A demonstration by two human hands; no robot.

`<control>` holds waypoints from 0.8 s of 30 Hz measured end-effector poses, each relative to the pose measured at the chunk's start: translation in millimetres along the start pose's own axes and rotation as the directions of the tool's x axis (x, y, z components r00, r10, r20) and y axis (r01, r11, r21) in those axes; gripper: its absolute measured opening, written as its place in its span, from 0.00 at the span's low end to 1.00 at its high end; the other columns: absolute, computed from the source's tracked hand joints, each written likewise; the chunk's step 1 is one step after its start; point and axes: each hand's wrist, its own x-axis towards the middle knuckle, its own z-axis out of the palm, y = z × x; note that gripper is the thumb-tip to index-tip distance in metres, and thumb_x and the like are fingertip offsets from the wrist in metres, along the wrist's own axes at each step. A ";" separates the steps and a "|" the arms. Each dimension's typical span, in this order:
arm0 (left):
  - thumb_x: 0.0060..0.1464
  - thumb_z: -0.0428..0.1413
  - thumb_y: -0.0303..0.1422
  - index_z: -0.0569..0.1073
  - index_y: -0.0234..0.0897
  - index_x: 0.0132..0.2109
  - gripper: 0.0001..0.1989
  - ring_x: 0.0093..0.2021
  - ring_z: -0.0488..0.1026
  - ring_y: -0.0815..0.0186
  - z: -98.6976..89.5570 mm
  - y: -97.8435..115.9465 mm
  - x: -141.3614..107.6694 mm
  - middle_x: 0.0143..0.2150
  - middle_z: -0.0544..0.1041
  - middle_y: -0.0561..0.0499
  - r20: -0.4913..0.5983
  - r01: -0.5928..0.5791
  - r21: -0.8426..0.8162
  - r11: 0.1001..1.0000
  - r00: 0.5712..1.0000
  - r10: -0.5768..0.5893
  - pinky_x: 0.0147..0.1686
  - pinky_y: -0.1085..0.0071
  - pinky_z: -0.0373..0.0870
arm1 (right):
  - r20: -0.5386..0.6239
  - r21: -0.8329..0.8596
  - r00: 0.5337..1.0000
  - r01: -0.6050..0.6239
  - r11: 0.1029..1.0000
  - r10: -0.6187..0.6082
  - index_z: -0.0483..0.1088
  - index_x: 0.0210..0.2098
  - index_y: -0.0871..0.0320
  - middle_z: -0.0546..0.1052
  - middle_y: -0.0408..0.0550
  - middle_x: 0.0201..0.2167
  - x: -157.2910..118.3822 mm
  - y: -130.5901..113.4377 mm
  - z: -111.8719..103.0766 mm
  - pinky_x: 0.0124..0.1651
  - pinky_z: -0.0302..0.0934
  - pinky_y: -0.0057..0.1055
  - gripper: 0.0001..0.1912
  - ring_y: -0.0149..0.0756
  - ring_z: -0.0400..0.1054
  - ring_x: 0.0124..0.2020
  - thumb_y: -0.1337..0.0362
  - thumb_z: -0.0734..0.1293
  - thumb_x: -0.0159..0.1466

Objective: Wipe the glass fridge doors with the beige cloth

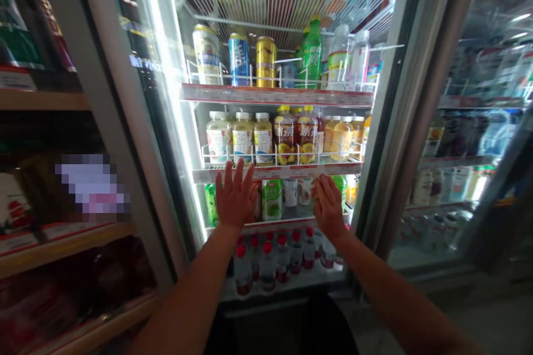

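Note:
My left hand [234, 197] is spread open, palm toward an upright drinks cooler, its fingertips over the front strip of a shelf [268, 173]. It hides part of the row behind; whether it touches anything I cannot tell. My right hand [328, 205] is closed with fingers curled at the right end of that row. What it holds, if anything, is hidden. Between the hands stand a green drink container [272, 199] and a white can [290, 192]. A green package [340, 186] shows partly behind my right hand.
Above are tea bottles [263, 138], iced tea bottles [285, 136], cans [266, 62] and a green bottle [312, 50]. Red-capped water bottles [268, 266] fill the bottom. Metal door frames [425, 94] border the cooler; a dark goods shelf [62, 244] stands left.

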 end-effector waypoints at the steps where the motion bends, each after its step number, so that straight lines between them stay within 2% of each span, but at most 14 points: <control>1: 0.69 0.51 0.35 0.57 0.42 0.74 0.30 0.77 0.40 0.55 -0.1 0.0 0.0 0.74 0.55 0.45 -0.001 -0.003 0.001 1.000 1.000 0.003 0.75 0.52 0.37 | -0.006 0.000 1.000 0.007 1.000 -0.007 0.46 0.75 0.52 0.62 0.54 0.71 5.3 -2.4 0.9 0.70 0.58 0.54 0.34 0.48 0.51 0.74 0.72 0.56 0.72; 5: 0.69 0.51 0.35 0.56 0.43 0.74 0.30 0.77 0.40 0.54 -0.5 0.1 -0.2 0.74 0.56 0.45 0.009 0.008 0.003 1.000 1.000 -0.008 0.74 0.51 0.38 | -0.073 -0.016 0.997 0.008 1.000 -0.009 0.47 0.75 0.51 0.64 0.53 0.70 35.6 -7.9 7.9 0.70 0.58 0.54 0.33 0.47 0.51 0.74 0.72 0.56 0.73; 7: 0.69 0.52 0.35 0.56 0.43 0.74 0.30 0.76 0.41 0.54 -1.0 0.4 -0.1 0.74 0.56 0.45 -0.003 0.004 0.003 1.000 1.000 -0.004 0.75 0.51 0.39 | -0.068 -0.011 0.997 0.025 1.000 -0.026 0.47 0.75 0.52 0.65 0.54 0.69 37.4 -18.5 12.8 0.70 0.59 0.53 0.34 0.46 0.51 0.74 0.72 0.56 0.72; 11: 0.69 0.52 0.35 0.54 0.41 0.75 0.31 0.76 0.41 0.54 -2.1 0.8 0.6 0.74 0.55 0.45 -0.033 -0.028 0.028 0.999 0.999 0.028 0.75 0.52 0.39 | 0.083 0.050 0.986 0.137 0.989 -0.141 0.49 0.75 0.56 0.71 0.52 0.65 19.2 -51.6 21.3 0.73 0.54 0.45 0.33 0.40 0.53 0.73 0.74 0.56 0.72; 13: 0.69 0.52 0.35 0.54 0.41 0.75 0.31 0.76 0.41 0.54 -2.2 0.9 0.9 0.74 0.55 0.44 -0.032 -0.034 0.036 0.999 0.999 0.035 0.75 0.53 0.38 | 0.136 0.075 0.979 0.143 0.987 -0.152 0.50 0.74 0.56 0.71 0.50 0.65 22.2 -64.2 25.9 0.74 0.50 0.43 0.32 0.38 0.52 0.74 0.74 0.56 0.72; 19: 0.69 0.52 0.35 0.54 0.41 0.75 0.31 0.77 0.41 0.55 -2.2 1.1 0.9 0.74 0.55 0.44 -0.039 -0.026 0.039 0.999 0.999 0.027 0.75 0.53 0.37 | -0.010 0.072 1.000 0.007 0.997 -0.006 0.52 0.74 0.55 0.66 0.48 0.69 81.8 -82.5 44.1 0.75 0.50 0.44 0.32 0.38 0.49 0.75 0.73 0.56 0.72; 24: 0.70 0.51 0.34 0.54 0.40 0.75 0.31 0.77 0.40 0.55 -1.9 0.2 0.6 0.74 0.54 0.44 -0.042 -0.039 0.024 0.999 0.998 0.040 0.75 0.53 0.37 | 0.068 0.106 0.994 0.084 0.991 -0.091 0.58 0.71 0.55 0.68 0.45 0.68 117.4 -97.0 54.6 0.75 0.50 0.43 0.28 0.37 0.50 0.74 0.70 0.56 0.73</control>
